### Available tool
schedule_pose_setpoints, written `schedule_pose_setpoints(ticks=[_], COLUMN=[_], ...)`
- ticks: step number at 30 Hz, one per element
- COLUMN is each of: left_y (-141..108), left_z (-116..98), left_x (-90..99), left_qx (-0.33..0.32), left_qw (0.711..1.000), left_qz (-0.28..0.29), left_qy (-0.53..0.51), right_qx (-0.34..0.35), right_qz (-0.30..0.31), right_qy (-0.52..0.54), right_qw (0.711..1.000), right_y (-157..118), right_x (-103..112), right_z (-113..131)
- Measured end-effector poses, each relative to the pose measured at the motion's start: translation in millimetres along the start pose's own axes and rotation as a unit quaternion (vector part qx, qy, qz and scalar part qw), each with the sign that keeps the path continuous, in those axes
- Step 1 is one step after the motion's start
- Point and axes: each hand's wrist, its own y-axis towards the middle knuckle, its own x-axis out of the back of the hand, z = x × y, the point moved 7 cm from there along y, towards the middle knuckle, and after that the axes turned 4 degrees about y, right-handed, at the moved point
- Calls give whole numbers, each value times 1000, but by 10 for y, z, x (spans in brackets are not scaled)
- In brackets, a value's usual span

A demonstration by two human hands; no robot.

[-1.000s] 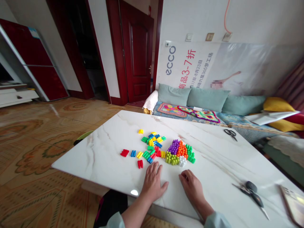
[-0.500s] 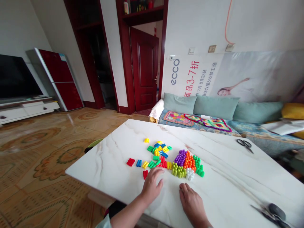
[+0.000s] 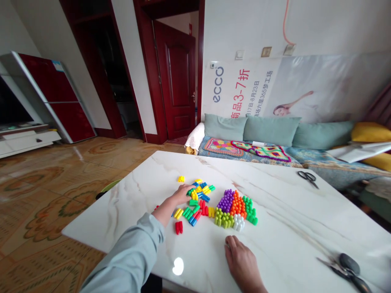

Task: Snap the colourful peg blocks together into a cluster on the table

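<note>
My left hand [image 3: 182,194] reaches over the table to the loose pile, its thumb and fingers closed around a green piece [image 3: 190,191] at the pile's left side. Yellow and blue pieces [image 3: 205,197] lie just right of it. Below are green pieces [image 3: 187,213], red pieces [image 3: 203,208] and a yellow pair [image 3: 178,213]. My right hand [image 3: 240,258] rests on the table with curled fingers and nothing visible in them. Beyond it stand grouped purple [image 3: 226,201], orange [image 3: 238,204], green [image 3: 250,211], olive [image 3: 224,218] and white pieces [image 3: 238,222]. My left forearm partly hides some pieces.
On the white marble table [image 3: 284,240], black scissors [image 3: 308,178] lie at the far right and another dark-handled cutting tool [image 3: 346,270] at the near right. A separate yellow piece [image 3: 181,179] and red piece [image 3: 179,227] flank the pile. A sofa [image 3: 269,130] stands behind.
My left hand has moved forward and left from the near side of the pieces and closed on a green one. A blue piece beside a red one is now uncovered. The camera view has shifted.
</note>
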Motion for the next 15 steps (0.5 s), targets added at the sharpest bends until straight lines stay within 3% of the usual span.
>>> schedule_pose_setpoints(ticks=[15], left_y=[-267], left_z=[70], left_x=[-40], left_qx=[95], left_qw=[990], left_qz=[-41], left_qy=[91], right_qx=[-14], right_qz=[21], right_qy=[-5], right_qw=[1000], right_y=[-9], right_x=[-52], right_z=[-26])
